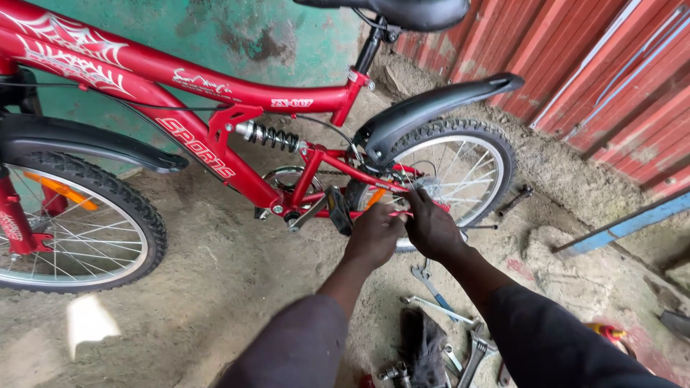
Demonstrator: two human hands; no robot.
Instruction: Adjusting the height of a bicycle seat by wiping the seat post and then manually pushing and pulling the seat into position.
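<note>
A small red bicycle (215, 136) stands side-on across the view, with black mudguards and a coil spring on its frame. My left hand (374, 233) is closed on the red lower frame tube just ahead of the rear wheel (460, 169), right beside the black pedal (339, 210). My right hand (431, 226) is next to it, fingers closed around the same tube near the rear hub. What exactly the fingers pinch is hidden by the hands.
Several wrenches (438, 302) and a dark rag (424, 345) lie on the dirt floor under my arms. A red corrugated metal wall (596, 65) runs along the right. The front wheel (72, 223) is at left; a green wall (215, 36) stands behind.
</note>
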